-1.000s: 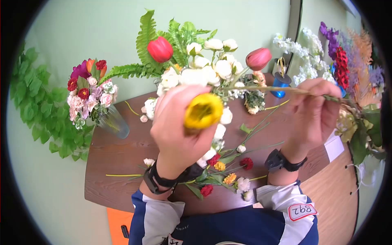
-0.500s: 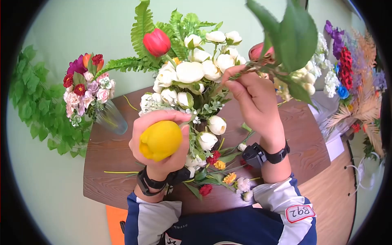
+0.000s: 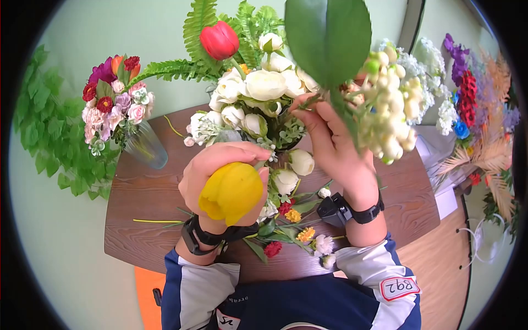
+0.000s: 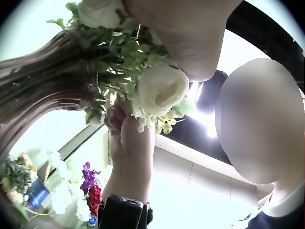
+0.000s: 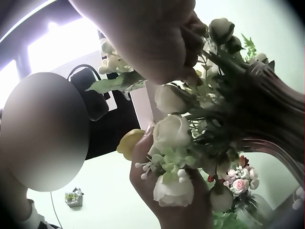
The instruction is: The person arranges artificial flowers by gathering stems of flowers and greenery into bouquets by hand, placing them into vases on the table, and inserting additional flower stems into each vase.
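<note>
My left hand (image 3: 192,173) is curled round a yellow tulip (image 3: 231,192), just below its bloom, at the near left side of the bouquet. My right hand (image 3: 341,154) pinches the stem of a white berry branch (image 3: 393,110) at the bouquet's right side. A broad green leaf (image 3: 327,41) of that branch rises toward the camera. White roses (image 3: 265,85) and a red tulip (image 3: 220,41) fill the bouquet. Its ribbed glass vase (image 4: 52,71) shows in the left wrist view. The lower end of the branch is hidden among the flowers.
A glass vase (image 3: 146,146) of mixed flowers leans at the table's left. Loose red and yellow flowers (image 3: 305,234) lie near the front edge of the table (image 3: 143,192). More flowers (image 3: 467,99) stand at the right, and a leafy vine (image 3: 49,126) hangs at the left.
My left hand has come down and left with the yellow tulip. My right hand has moved left to the bouquet, bringing the branch's stem among the flowers; its leaf and berries swung into view.
</note>
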`<state>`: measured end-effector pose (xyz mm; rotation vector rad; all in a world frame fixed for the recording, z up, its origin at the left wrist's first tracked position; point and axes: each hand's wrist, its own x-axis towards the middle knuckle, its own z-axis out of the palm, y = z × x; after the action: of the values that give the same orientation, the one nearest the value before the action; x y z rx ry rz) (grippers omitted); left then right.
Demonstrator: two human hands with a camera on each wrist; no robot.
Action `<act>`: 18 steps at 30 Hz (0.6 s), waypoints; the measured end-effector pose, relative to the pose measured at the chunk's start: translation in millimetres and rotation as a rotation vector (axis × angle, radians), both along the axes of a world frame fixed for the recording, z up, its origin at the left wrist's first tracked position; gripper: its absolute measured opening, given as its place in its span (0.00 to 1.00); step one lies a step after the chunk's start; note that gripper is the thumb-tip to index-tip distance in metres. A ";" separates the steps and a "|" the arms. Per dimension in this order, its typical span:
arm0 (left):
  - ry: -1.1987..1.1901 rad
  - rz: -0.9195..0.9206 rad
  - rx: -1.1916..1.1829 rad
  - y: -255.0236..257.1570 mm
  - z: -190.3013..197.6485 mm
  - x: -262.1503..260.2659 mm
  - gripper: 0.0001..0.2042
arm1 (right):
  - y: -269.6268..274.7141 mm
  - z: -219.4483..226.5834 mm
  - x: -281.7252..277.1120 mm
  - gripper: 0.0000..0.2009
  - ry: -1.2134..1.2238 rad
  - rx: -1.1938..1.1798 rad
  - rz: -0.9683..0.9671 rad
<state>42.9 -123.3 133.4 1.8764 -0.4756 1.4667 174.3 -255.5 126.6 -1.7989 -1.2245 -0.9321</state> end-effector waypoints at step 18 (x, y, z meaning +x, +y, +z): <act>0.165 -0.022 0.186 15.7 8.0 -6.7 0.14 | 20.2 64.5 -22.0 0.05 0.051 -0.082 -0.116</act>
<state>36.2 -107.5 141.4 2.1106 -0.5672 1.2761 152.3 -235.3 191.1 -1.9643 -1.1521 -0.9062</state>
